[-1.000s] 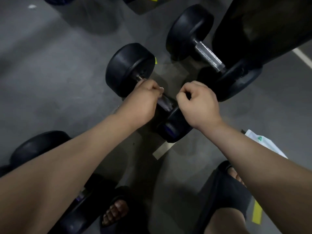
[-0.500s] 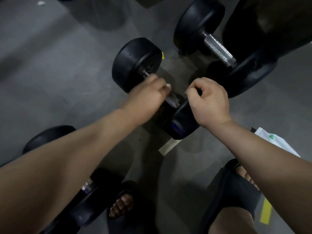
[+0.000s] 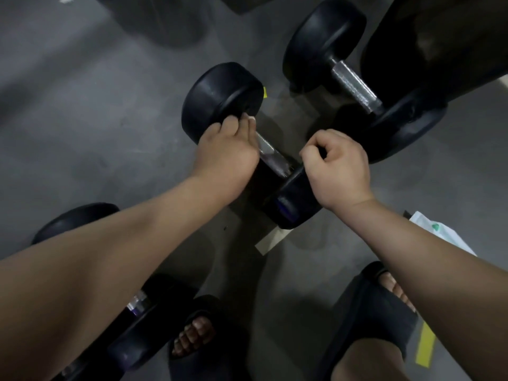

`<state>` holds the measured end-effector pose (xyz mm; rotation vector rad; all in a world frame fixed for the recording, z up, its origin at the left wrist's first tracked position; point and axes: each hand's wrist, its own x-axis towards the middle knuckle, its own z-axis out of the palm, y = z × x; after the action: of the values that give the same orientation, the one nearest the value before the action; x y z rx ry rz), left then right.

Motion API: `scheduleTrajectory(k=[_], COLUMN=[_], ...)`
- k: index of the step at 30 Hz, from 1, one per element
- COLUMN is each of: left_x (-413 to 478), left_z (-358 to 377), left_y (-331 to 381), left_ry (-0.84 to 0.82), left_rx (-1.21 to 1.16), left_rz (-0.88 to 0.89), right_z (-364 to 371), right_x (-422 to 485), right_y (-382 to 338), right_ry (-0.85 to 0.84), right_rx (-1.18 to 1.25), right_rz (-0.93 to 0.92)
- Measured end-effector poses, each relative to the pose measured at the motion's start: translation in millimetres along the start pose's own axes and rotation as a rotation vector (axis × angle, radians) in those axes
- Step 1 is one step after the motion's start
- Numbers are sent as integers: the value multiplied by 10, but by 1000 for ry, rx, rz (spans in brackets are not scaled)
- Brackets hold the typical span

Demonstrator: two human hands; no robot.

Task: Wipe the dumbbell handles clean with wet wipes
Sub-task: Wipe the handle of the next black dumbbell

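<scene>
- The middle dumbbell point(image 3: 222, 97) lay on the grey floor point(image 3: 82, 111), running slantwise from its far head at upper left to its near head point(image 3: 291, 204) at lower right.
- The left hand point(image 3: 228, 152) sat on the far end of the metal handle point(image 3: 270, 155), right against the far head, its grip closed round the bar with the fingers curled over it.
- No wipe could be made out under those fingers; the view was too dim and blurred to tell.
- The bare part of the handle showed between the two hands.
- The right hand point(image 3: 341, 169) was curled into a fist at the rim of the near head, thumb against forefinger; I could not tell whether its grip held anything.
- A white packet point(image 3: 439, 235) with a green mark lay on the floor to the right, partly hidden by the right forearm.
- A second dumbbell point(image 3: 354, 86) with a knurled silver bar lay just beyond, at upper right, apart from both hands.
- A third dumbbell point(image 3: 137, 328) lay at lower left, mostly under the left forearm.
- Two feet in black sandals point(image 3: 379, 309) stood at the bottom.
- A yellow tape strip point(image 3: 424, 347) marked the floor beside the right foot.
</scene>
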<state>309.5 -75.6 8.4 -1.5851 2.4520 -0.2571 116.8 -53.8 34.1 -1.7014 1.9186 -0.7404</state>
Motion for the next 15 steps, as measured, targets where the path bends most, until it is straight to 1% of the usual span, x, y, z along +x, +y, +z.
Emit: scheduleTrajectory(k=[1,3,5,6,10,13,15], left_x=[-12,-30,-17,-5,-43,-109,-179], left_z=[-7,-22,-52,-71,-160,-164,-102], left_y=[36,73,-6,-62,-139,-30,9], left_ry=[-41,-130,-196,-205,-206,-192,-124], left_rx=[-13,-141,-278,-283,-170,-242,-267], left_rz=[-20,-31,10,18,-31,-64,-67], right_z=[-1,-8,-17,-19,-28,-57,-74], right_x=[-2,-1,4,6,0,-2,22], right_y=[-5,-6,-5,-6,-28,-16,-4], right_ry=[-1,-5,-11,-16,-42,-51,-48], right_rx=[-5,-19,-28,-33,-52,-37,-27], right_rz=[-3,-6,-7,-6,2,6,5])
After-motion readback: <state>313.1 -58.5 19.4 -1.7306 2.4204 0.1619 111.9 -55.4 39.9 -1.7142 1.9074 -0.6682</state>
